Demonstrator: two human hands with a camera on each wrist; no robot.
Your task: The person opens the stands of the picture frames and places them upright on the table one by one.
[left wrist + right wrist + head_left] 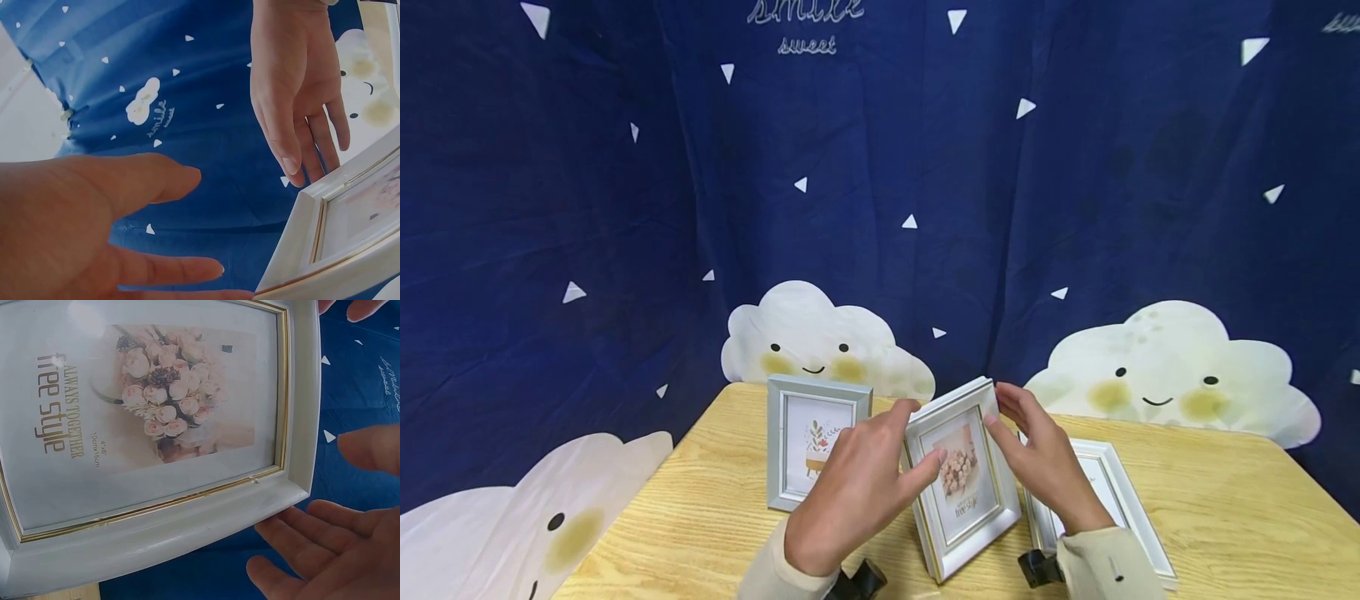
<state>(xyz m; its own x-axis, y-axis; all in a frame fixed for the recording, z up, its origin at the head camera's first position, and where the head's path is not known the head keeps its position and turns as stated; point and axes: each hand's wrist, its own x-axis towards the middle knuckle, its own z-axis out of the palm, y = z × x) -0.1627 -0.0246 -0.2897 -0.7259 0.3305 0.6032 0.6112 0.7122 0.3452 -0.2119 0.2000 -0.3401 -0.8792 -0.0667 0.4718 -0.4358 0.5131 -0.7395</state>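
Observation:
A white picture frame (pixel 958 467) with a gold inner line and a flower-bouquet print stands tilted on the wooden table, between the two hands. My left hand (pixel 857 483) is at its left edge, thumb extended across the front and fingers reaching behind the side. My right hand (pixel 1045 458) is at its upper right edge. In the right wrist view the fingers (pixel 312 540) lie straight along the frame's side, with the thumb (pixel 369 449) off the frame. The left wrist view shows the left thumb (pixel 150 178) held away from the frame's corner (pixel 300 219).
A grey-blue picture frame (pixel 777 442) with a plant print stands at the left, partly behind my left hand. Another white frame (pixel 1129 496) is at the right, partly covered by my right hand and sleeve. A dark blue curtain (pixel 865 167) with clouds hangs behind the table (pixel 1247 500).

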